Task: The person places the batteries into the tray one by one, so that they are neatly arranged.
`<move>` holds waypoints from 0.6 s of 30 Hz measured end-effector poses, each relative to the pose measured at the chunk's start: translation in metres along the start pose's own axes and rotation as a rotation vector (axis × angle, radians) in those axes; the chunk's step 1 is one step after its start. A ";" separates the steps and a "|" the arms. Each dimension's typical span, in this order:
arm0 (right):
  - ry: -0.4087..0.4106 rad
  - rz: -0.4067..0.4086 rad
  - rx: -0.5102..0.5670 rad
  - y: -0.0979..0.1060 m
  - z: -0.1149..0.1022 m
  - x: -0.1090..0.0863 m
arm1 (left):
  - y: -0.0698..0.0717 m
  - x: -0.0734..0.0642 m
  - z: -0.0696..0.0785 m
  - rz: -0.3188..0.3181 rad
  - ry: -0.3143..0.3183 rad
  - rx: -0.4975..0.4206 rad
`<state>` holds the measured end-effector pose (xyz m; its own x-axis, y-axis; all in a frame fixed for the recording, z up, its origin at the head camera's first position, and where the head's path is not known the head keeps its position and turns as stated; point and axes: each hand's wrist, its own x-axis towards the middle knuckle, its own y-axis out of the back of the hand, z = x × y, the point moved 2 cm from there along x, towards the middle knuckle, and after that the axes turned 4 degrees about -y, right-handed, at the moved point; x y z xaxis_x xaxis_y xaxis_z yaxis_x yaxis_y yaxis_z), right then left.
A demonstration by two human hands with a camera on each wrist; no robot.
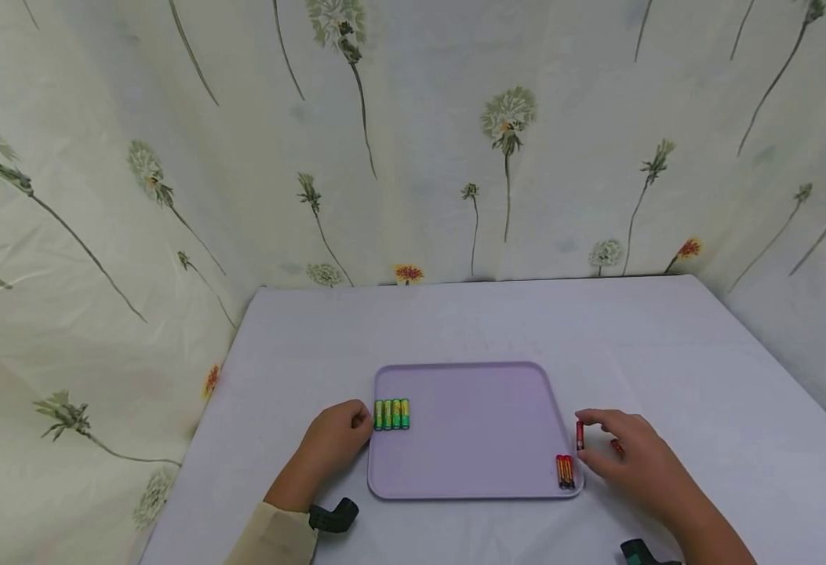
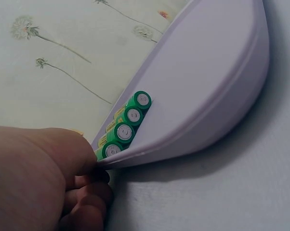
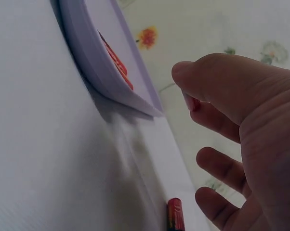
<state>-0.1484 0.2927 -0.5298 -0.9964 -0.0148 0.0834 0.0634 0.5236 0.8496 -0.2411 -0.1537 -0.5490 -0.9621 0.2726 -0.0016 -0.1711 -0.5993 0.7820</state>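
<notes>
My right hand [image 1: 627, 451] pinches a small red battery [image 1: 580, 435] between thumb and fingertips, just off the right side of the lilac tray [image 1: 469, 431]. Mostly hidden behind the thumb, that battery shows only a red end in the right wrist view. Another red battery [image 3: 175, 214] lies on the table below the same hand. At the tray's left rim, my left hand [image 1: 335, 435] holds the edge, thumb at the rim and the other fingers curled beneath. Green batteries [image 2: 124, 131] lie side by side in the tray next to that thumb.
Red batteries [image 1: 565, 472] lie together in the tray's near right corner. A white cloth covers the table [image 1: 469, 322]. Behind it and at the sides hangs a flower-patterned curtain [image 1: 420, 133].
</notes>
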 end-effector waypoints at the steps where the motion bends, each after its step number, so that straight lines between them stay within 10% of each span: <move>1: 0.021 0.002 0.001 -0.003 -0.002 0.000 | 0.000 0.000 0.000 0.001 -0.001 0.002; 18: 0.100 -0.066 0.007 -0.027 -0.026 -0.003 | -0.001 0.000 0.000 -0.003 0.015 0.001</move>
<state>-0.1458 0.2567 -0.5400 -0.9878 -0.1341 0.0795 -0.0027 0.5244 0.8515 -0.2405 -0.1535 -0.5497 -0.9646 0.2634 -0.0132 -0.1738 -0.5974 0.7829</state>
